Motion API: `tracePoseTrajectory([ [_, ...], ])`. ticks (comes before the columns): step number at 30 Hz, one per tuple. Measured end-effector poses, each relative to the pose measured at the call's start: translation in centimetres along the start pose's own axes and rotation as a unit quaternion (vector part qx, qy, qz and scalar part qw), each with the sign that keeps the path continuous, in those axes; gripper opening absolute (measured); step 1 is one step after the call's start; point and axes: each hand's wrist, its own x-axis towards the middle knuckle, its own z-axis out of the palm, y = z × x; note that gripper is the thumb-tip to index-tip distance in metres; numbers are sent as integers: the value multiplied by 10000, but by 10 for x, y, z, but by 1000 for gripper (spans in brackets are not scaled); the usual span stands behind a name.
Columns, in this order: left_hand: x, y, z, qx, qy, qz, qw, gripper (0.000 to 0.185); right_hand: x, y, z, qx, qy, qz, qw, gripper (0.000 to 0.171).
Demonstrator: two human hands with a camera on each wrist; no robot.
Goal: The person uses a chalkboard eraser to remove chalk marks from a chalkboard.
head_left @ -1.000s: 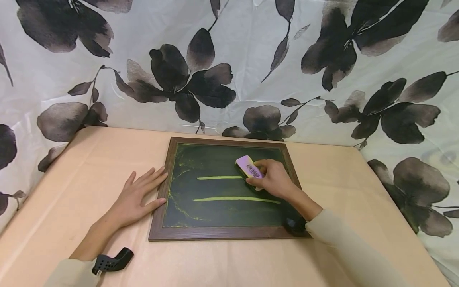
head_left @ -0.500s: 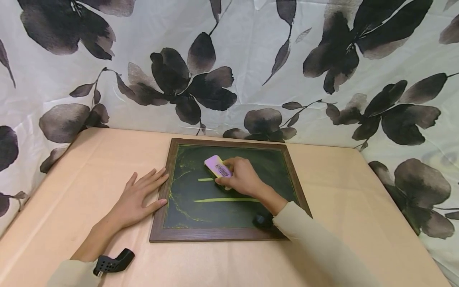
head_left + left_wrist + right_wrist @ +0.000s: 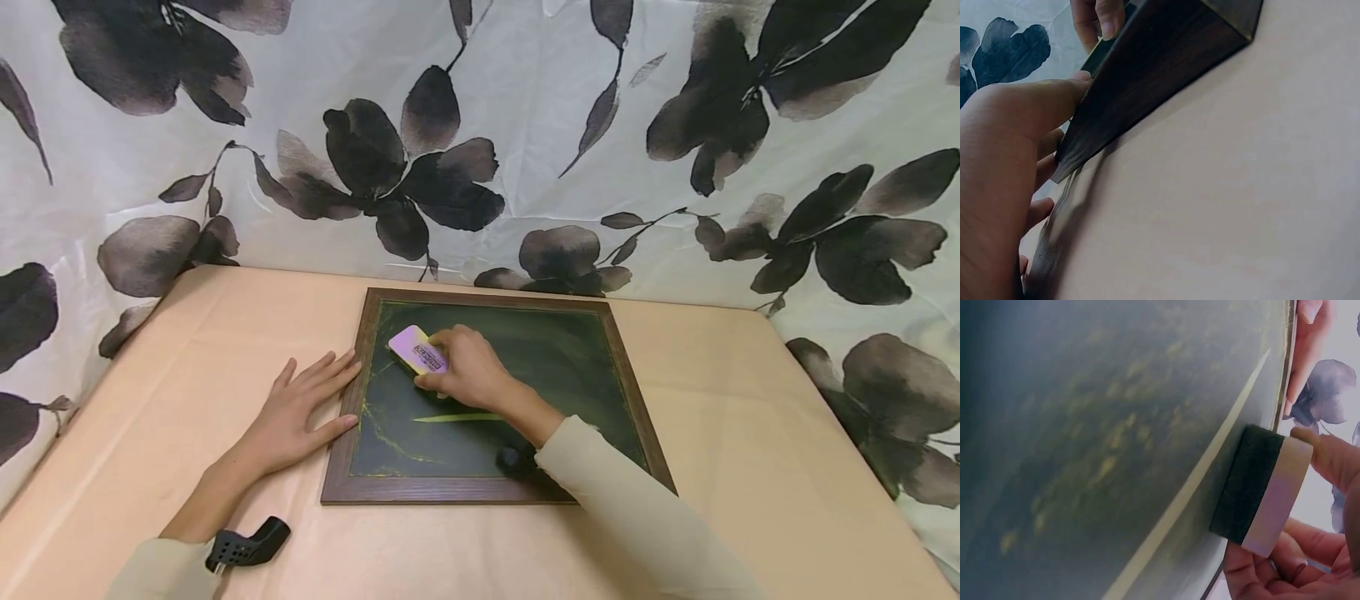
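Gripped in your right hand (image 3: 468,375), the pink-backed eraser (image 3: 417,351) presses its dark felt on the chalkboard (image 3: 570,367) near the far-left corner, just above one yellow chalk line (image 3: 457,417). Your left hand (image 3: 296,412) lies flat with fingers spread on the peach tablecloth (image 3: 750,400), its fingertips touching the left side of the board's wooden frame (image 3: 341,442).

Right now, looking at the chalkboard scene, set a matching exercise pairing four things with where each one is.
Things:
1. eraser
2. left hand
3. yellow line
4. black clip

Places:
A. flat against the board's left frame
B. on the left sleeve cuff
C. gripped by the right hand, top-left of the board
D. across the board's lower half

Pairs: 1-C, 2-A, 3-D, 4-B
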Motion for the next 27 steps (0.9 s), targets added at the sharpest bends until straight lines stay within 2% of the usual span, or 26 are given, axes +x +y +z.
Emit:
tracePoseTrajectory([
  [8,-2,-1,2,56,-88,14,9999,67,-14,2,-2,-230,-101,-112,9996,57],
  [13,-2,-3,2,51,-40,62,10000,67,-23,11,-11,-350,-43,24,9994,58],
  [27,-2,-1,1,6,-108,36,9999,68,-81,99,-61,-366,730,724,9940,58],
])
